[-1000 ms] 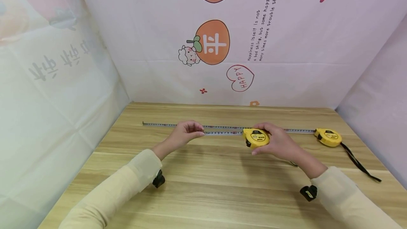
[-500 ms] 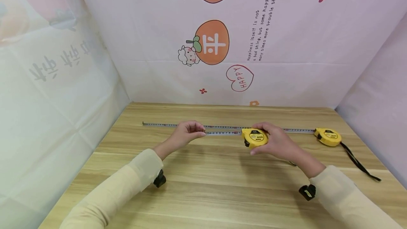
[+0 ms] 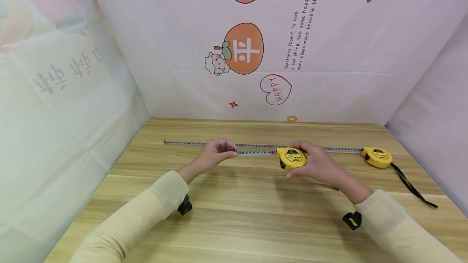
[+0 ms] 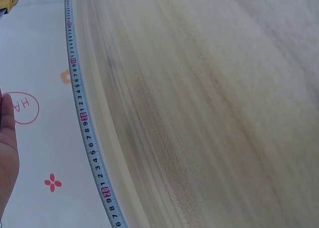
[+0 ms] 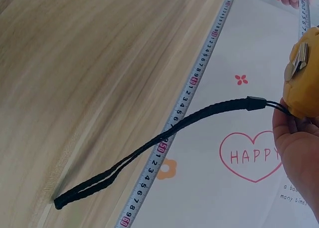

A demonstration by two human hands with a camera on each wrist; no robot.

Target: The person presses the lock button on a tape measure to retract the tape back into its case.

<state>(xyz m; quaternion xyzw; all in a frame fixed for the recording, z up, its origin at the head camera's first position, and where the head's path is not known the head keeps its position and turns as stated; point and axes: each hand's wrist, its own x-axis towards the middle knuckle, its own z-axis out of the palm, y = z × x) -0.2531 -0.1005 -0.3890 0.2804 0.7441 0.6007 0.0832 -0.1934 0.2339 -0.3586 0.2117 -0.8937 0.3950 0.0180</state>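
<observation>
In the head view my left hand (image 3: 215, 153) pinches the end of a short pulled-out tape blade (image 3: 257, 153) between thumb and fingers. The blade runs right into a yellow tape measure (image 3: 292, 158), which my right hand (image 3: 316, 163) grips by its case, just above the table. From that case a black wrist strap (image 5: 209, 111) hangs in the right wrist view, and a metal clip shows on its side. Behind both hands a second tape measure (image 3: 378, 157) lies on the table, its long blade (image 3: 183, 143) drawn out to the left.
The wooden table (image 3: 234, 214) meets a printed cloth wall (image 3: 329, 100) at the back, with more cloth on the left and right. The second tape measure's black strap (image 3: 413, 188) trails toward the table's right edge.
My right hand has shifted slightly left with the tape measure, and my left hand slightly right. Less blade shows between them. The second tape measure has stayed put.
</observation>
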